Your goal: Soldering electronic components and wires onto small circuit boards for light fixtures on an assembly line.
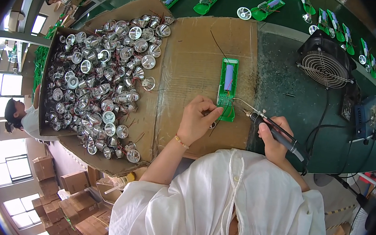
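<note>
With the middle of the brown cardboard sheet (189, 50) as the clock's middle, a brown cardboard box (150, 7) full of shiny silver lamp cups (103, 85) sits at 9 o'clock.

The left hand (197, 118) is near 6 o'clock, at the low left edge of the case. Its grip is narrow, with thumb and finger close together; I can't tell what is pinched there.

The long bright-green plastic case (226, 109) lies open on the sheet at 3 o'clock, close to the middle. It looks light, stiff and a bit smooth. The thin wires inside look easy to break, so the hard side edges seem best to hold, away from the iron's tip. Its long side runs from 12 to 6 o'clock. The round blue-purple battery (228, 77) lies the same way, toward the 12 o'clock end; the green circuit part is toward 6.

The right hand (274, 149) is at 4 o'clock. Its grip is wrapped around a black-handled soldering iron (280, 137), which points to about 10 o'clock. A thin bent metal tube (247, 105) on it reaches to the case; I can't tell if they touch.

Farther right on the dark green tabletop (281, 121), a square black fan (328, 69) stands between 2 and 3 o'clock, and a blue metal box (366, 119) near 3.
</note>
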Motion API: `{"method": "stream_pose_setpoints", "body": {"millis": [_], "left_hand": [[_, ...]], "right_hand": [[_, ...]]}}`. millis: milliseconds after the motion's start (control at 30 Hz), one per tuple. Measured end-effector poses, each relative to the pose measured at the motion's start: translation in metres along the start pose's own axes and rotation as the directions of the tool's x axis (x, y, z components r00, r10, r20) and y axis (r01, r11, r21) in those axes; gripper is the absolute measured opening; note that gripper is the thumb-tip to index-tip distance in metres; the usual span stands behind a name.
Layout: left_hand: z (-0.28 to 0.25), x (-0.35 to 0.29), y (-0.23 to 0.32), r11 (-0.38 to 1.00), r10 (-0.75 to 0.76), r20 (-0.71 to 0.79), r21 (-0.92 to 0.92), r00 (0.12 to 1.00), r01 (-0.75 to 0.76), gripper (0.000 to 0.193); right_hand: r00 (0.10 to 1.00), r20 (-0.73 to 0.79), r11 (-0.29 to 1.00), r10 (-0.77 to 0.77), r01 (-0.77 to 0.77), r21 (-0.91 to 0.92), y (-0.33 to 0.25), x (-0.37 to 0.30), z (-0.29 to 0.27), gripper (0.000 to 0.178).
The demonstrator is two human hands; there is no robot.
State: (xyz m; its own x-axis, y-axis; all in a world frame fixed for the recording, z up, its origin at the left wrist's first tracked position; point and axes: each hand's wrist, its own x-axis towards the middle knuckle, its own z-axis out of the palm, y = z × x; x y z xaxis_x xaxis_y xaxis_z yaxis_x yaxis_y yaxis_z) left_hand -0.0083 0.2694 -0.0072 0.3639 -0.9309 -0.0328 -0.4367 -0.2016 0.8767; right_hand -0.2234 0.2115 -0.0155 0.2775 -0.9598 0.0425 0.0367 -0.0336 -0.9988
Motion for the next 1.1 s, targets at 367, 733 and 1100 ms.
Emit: {"method": "stream_pose_setpoints", "body": {"millis": [367, 733, 1100], "left_hand": [[0.002, 0.008, -0.001, 0.996, -0.080, 0.074, 0.048, 0.994, 0.077, 0.016], [0.003, 0.010, -0.004, 0.996, -0.085, 0.081, 0.020, 0.993, 0.084, 0.017], [0.003, 0.008, -0.002, 0.994, -0.088, 0.046, 0.076, 0.995, 0.084, 0.017]], "right_hand": [[0.997, 0.077, 1.000, 0.029, -0.028, -0.014, 0.008, 0.005, 0.006, 0.014], [0.985, 0.022, 0.976, 0.172, -0.173, 0.130, -0.002, 0.005, 0.009, 0.016], [0.997, -0.069, 0.999, -0.032, 0.033, 0.021, 0.010, 0.010, -0.015, 0.017]]}}
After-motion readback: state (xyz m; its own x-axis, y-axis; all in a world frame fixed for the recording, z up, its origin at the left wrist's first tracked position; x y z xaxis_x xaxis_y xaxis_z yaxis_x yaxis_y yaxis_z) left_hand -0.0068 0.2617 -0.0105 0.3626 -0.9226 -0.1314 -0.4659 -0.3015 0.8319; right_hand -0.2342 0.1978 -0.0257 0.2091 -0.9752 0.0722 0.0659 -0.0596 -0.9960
